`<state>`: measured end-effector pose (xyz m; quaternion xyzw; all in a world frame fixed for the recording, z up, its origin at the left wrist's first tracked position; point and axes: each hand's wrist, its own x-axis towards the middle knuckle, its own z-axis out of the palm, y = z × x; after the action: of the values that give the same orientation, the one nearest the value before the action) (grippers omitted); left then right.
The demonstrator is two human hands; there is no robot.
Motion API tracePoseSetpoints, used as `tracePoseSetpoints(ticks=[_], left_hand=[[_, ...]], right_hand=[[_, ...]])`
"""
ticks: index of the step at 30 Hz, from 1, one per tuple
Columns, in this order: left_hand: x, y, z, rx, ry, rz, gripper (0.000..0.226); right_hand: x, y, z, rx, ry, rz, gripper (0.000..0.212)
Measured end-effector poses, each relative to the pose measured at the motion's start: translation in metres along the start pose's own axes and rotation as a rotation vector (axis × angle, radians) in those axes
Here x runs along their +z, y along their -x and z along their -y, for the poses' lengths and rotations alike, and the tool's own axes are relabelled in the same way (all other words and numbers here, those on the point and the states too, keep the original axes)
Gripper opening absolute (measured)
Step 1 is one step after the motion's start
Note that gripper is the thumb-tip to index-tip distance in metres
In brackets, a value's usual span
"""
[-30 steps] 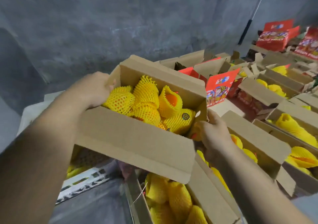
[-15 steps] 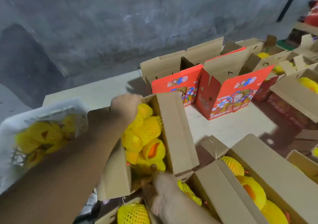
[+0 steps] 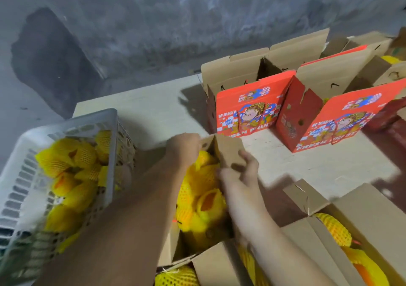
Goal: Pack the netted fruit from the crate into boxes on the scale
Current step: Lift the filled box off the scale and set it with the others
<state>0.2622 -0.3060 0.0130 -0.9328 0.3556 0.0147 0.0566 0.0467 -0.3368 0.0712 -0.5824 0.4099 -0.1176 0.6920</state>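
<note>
Head view: both hands, left (image 3: 184,147) and right (image 3: 240,171), grip the filled box's (image 3: 228,151) far flaps; netted fruit (image 3: 202,200) inside. Recommend lowering it level, crate (image 3: 66,123) alongside.

Pale wooden tabletop (image 3: 158,101) carrying crate and cartons

A white plastic crate (image 3: 19,176) is sitting at lower left; two red printed boxes (image 3: 248,112) (image 3: 342,118) are standing upright at upper right; open brown cartons (image 3: 360,209) of netted fruit are crowding the lower right.
</note>
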Motion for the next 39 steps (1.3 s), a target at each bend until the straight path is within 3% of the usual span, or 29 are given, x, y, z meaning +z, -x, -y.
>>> tracePoseSetpoints(ticks=[2,4,6,10,12,15,17,20,24,27,29,32,34,39], left_hand=[[0.019,0.017,0.009,-0.038,0.067,-0.047,0.020],[0.030,0.028,0.017,-0.018,0.166,-0.133,0.020],[0.036,0.032,0.017,0.026,0.179,-0.138,0.031],[0.038,0.057,0.003,0.000,0.371,-0.141,0.054],[0.038,0.089,-0.002,0.013,0.501,-0.140,0.049],[0.040,0.148,-0.018,0.053,0.472,-0.147,0.045],[0.040,0.186,-0.036,-0.071,0.441,-0.182,0.051],[0.039,0.226,-0.052,-0.446,0.548,-0.129,0.071],[0.027,0.233,-0.053,-0.548,0.602,0.053,0.052],[0.012,0.247,-0.054,-0.468,0.646,0.117,0.052],[0.007,0.273,-0.065,-0.403,0.751,0.024,0.052],[-0.011,0.314,-0.108,-0.294,1.177,-0.112,0.031],[-0.027,0.329,-0.144,-0.194,1.322,-0.041,0.031],[-0.071,0.336,-0.206,0.073,1.392,0.025,0.027]], right_hand=[[-0.009,-0.026,-0.018,-0.186,0.537,0.072,0.085],[-0.012,-0.045,-0.047,-0.094,0.760,0.203,0.065],[-0.013,-0.052,-0.069,0.034,0.793,0.300,0.056],[-0.015,-0.063,-0.079,0.021,0.809,0.275,0.050],[-0.013,-0.066,-0.082,0.015,0.817,0.269,0.049],[-0.014,-0.064,-0.083,0.005,0.825,0.251,0.047],[-0.016,-0.063,-0.082,-0.030,0.835,0.242,0.044],[-0.017,-0.057,-0.082,-0.127,0.871,0.204,0.034],[-0.026,-0.030,-0.067,-0.348,0.916,0.109,0.025],[-0.049,0.021,-0.062,-0.498,0.800,0.074,0.025],[-0.071,0.060,-0.064,-0.512,0.657,0.042,0.028],[-0.114,0.101,-0.062,-0.516,0.491,-0.058,0.025],[-0.146,0.119,-0.054,-0.493,0.455,-0.123,0.028],[-0.198,0.157,-0.034,-0.466,0.220,-0.132,0.027]])
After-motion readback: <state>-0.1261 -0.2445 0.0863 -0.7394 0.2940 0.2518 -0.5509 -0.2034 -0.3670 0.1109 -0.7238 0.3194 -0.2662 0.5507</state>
